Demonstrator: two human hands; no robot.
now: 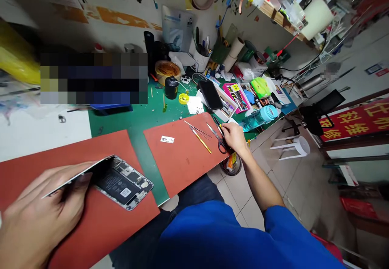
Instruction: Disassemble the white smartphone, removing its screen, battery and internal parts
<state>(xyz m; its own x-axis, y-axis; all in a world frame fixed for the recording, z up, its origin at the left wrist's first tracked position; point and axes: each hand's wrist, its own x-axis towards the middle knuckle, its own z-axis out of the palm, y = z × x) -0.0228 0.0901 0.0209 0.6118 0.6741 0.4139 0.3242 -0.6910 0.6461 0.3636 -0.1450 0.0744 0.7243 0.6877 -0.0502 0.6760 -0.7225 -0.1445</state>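
My left hand (57,204) is closed around the raised screen (75,176) of a smartphone, holding it tilted up on edge. The phone's open body (126,184) lies on the left red mat, its battery and circuit board showing. At the right end of the other red mat, my right hand (234,137) is closed, with its fingertips around a thin dark tool whose kind I cannot make out. Black-handled scissors (221,142) lie just beside those fingers. Tweezers (197,129) and a yellow-handled pen-like tool (201,141) lie further left. A small white label (167,139) rests on this mat.
Behind the mats on the green table (136,119) stand a black bottle (172,87), a dark phone (210,95) leaning on a white box of tools, and a teal water bottle (259,118). Below the table's right edge is a bin (233,169). A white stool (299,145) stands beyond.
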